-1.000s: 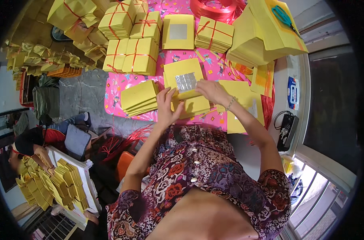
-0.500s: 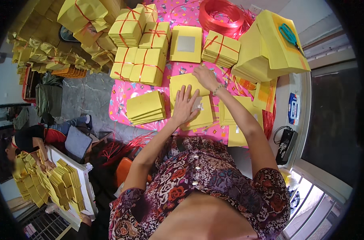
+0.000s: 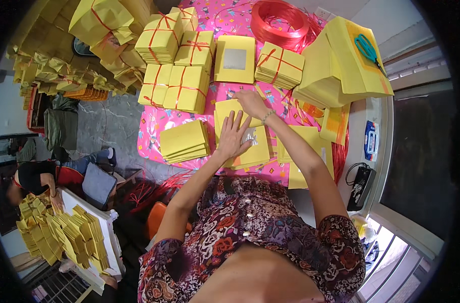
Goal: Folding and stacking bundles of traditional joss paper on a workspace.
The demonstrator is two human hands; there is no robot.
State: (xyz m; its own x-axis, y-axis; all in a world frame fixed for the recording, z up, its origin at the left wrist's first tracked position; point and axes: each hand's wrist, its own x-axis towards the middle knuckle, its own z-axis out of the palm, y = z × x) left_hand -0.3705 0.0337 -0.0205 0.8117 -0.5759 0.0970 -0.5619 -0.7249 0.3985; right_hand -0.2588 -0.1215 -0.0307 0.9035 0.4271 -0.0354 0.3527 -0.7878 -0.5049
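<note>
My left hand (image 3: 232, 137) lies flat with its fingers spread on a yellow paper envelope (image 3: 260, 146) with a shiny silver patch. More yellow paper shows beneath it, in a small pile. My right hand (image 3: 251, 106), with a beaded bracelet at the wrist, is at the envelope's far edge. Its fingers are bent together on the paper there; the fingertips are partly hidden. To the left is a short stack of yellow envelopes (image 3: 183, 140). Further yellow envelopes (image 3: 301, 135) lie to the right, under my right forearm.
Bundles tied with red ribbon (image 3: 185, 86) stand at the back left of the pink patterned table (image 3: 150, 132). At the back are a red ribbon coil (image 3: 279, 25) and teal scissors (image 3: 366, 48) on a tall yellow stack (image 3: 316, 70). Another person (image 3: 35, 177) works at lower left.
My right hand has moved left along the envelope's far edge and a little nearer. My left hand stays flat on the envelope, almost in place.
</note>
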